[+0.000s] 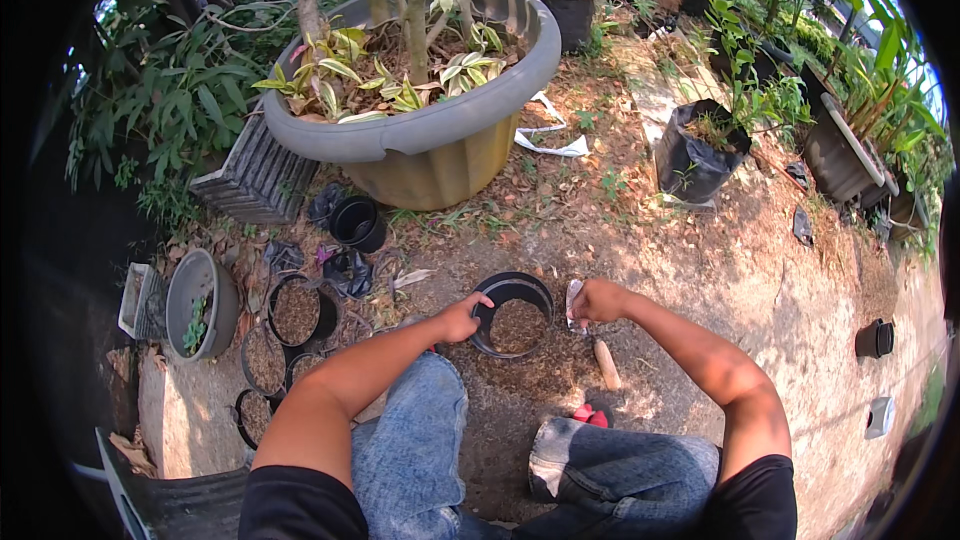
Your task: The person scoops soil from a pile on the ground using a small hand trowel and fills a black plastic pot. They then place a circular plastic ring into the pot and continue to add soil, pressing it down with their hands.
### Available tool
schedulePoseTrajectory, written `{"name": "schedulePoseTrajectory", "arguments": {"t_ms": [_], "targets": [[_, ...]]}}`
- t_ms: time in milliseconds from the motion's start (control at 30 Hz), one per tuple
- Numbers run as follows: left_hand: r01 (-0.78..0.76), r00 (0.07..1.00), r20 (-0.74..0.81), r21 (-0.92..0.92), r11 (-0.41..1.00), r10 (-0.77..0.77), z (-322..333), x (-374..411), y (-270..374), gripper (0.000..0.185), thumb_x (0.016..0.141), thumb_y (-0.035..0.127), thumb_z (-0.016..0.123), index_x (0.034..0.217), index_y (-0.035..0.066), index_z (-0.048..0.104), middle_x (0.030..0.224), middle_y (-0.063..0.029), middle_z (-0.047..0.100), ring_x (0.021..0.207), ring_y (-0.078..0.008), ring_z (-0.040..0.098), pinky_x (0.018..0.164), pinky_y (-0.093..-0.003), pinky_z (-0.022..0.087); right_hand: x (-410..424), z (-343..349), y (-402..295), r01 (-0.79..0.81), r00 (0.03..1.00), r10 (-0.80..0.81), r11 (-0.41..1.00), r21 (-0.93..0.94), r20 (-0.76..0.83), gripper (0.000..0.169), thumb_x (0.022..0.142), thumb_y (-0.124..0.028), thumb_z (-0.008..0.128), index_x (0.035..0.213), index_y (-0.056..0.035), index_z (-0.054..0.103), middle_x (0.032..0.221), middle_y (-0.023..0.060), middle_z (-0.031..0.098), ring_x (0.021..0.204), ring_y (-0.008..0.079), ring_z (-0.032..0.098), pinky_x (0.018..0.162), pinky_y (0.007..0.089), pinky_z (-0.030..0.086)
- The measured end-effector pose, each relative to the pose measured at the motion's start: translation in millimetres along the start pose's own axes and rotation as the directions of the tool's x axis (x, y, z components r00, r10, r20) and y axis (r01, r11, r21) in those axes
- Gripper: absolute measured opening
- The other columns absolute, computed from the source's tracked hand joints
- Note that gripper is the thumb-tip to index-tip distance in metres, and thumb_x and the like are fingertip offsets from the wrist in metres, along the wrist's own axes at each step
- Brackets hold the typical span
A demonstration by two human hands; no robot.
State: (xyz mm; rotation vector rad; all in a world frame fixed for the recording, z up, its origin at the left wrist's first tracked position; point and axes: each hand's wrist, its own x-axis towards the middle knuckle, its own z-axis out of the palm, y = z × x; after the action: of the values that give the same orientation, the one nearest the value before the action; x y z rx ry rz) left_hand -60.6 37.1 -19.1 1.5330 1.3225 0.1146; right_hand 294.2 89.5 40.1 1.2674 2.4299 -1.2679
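A black plastic plant pot, partly filled with brown soil mix, stands on the ground before me. My left hand grips its left rim, thumb and index finger at the edge. Just right of the pot, my right hand is closed on a small whitish packet, whose contents I cannot tell. Below that hand a wooden handle lies on the ground; the tool's other end is not clearly seen. Several black pots filled with the same mix stand in a cluster to the left.
A big round planter with a tree stands ahead. An empty black pot and a grey pot are at the left. A black grow bag stands ahead right, a small black pot far right.
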Motion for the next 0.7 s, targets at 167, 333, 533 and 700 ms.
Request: {"name": "schedulePoseTrajectory", "arguments": {"t_ms": [167, 333, 533, 700], "targets": [[-0.068, 0.997, -0.018, 0.155, 0.986, 0.072, 0.7, -0.2, -8.7, 0.044, 0.097, 0.011, 0.058, 0.139, 0.02, 0.049, 0.137, -0.0202, 0.061, 0.127, -0.0365, 0.06, 0.105, -0.0441, 0.047, 10.3, 1.3, -12.2, -0.123, 0.98, 0.098, 0.982, -0.143, -0.172, 0.024, 0.096, -0.032, 0.068, 0.097, -0.0103, 0.079, 0.084, 0.0071, 0.078, 0.085, 0.0279, 0.074, 0.081, 0.0388, 0.058], [-0.034, 0.999, 0.034, 0.32, 0.947, 0.025, 0.5, -4.5, 18.6, 0.041, 0.098, 0.016, 0.058, 0.138, 0.017, 0.047, 0.124, -0.0226, 0.065, 0.116, -0.0405, 0.064, 0.097, -0.049, 0.048, 9.4, 1.6, -52.3, 0.026, 0.94, -0.058, 0.995, -0.097, -0.337, 0.018, 0.089, -0.027, 0.072, 0.098, -0.0109, 0.077, 0.09, 0.0115, 0.076, 0.091, 0.0333, 0.072, 0.082, 0.0431, 0.058], [-0.051, 0.999, 0.012, 0.369, 0.928, 0.05, 4.0, -1.7, 27.5, 0.043, 0.093, 0.017, 0.06, 0.135, 0.015, 0.048, 0.107, -0.0222, 0.069, 0.104, -0.0413, 0.067, 0.088, -0.0516, 0.05, 41.1, 52.5, -59.7, 0.166, 0.981, -0.191, 0.739, -0.653, 0.033, 0.018, 0.079, -0.017, 0.076, 0.096, -0.01, 0.078, 0.097, 0.0124, 0.077, 0.088, 0.0321, 0.075, 0.079, 0.0411, 0.06], [-0.061, 0.997, -0.024, 0.391, 0.918, 0.077, 10.1, 2.7, 25.6, 0.046, 0.089, 0.017, 0.062, 0.133, 0.014, 0.05, 0.107, -0.0215, 0.07, 0.105, -0.0419, 0.067, 0.088, -0.0518, 0.05, 54.2, 72.0, -67.5, 0.132, 0.991, -0.075, 0.616, -0.777, 0.109, 0.017, 0.088, -0.014, 0.067, 0.097, -0.008, 0.08, 0.101, 0.0122, 0.078, 0.094, 0.0295, 0.076, 0.078, 0.0436, 0.06]]}}
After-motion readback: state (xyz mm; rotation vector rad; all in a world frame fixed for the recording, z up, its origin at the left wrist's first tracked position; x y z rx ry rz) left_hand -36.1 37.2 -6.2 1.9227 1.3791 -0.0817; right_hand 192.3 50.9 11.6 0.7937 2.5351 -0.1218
